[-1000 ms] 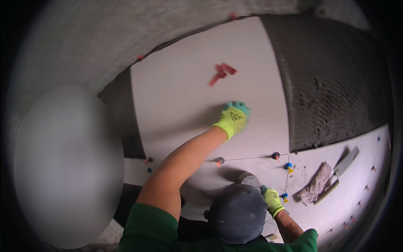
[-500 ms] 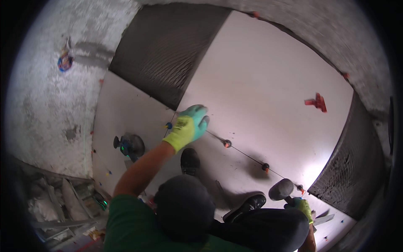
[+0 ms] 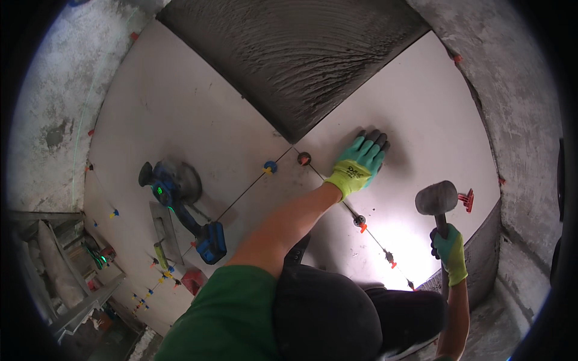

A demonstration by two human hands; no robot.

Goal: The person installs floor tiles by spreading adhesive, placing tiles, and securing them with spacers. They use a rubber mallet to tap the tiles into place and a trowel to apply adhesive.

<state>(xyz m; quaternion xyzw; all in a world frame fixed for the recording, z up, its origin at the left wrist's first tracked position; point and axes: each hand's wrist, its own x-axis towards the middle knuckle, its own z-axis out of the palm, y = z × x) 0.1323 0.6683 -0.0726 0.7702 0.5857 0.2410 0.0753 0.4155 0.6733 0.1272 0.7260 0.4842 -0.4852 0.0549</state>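
Note:
My left hand (image 3: 362, 161), in a yellow-green glove with dark fingertips, is flat on the pale right-hand tile (image 3: 415, 102), fingers stretched out. At the right, my gloved right hand (image 3: 451, 253) grips the handle of a rubber mallet (image 3: 436, 198). Its grey-black head points away from me, above the tile as far as I can tell. Just beyond the mallet head lies a red plastic piece (image 3: 467, 200). Round tile-levelling clips (image 3: 359, 221) in black and orange follow the joint beside my left forearm. Dark combed mortar (image 3: 301, 54) borders the tile's far left edge.
On the left tile (image 3: 174, 102) lies a blue cordless power tool (image 3: 211, 240) with a round pad, beside a flat trowel (image 3: 164, 231). A blue-yellow clip (image 3: 270, 167) sits in another joint. Metal profiles and bags (image 3: 57, 259) crowd the lower left. Rough walls (image 3: 518, 108) enclose the floor.
The view has turned and shifted. My left hand went from near the tile corner by the joint to flat on the right tile. My right hand has lifted the mallet from low down to farther forward.

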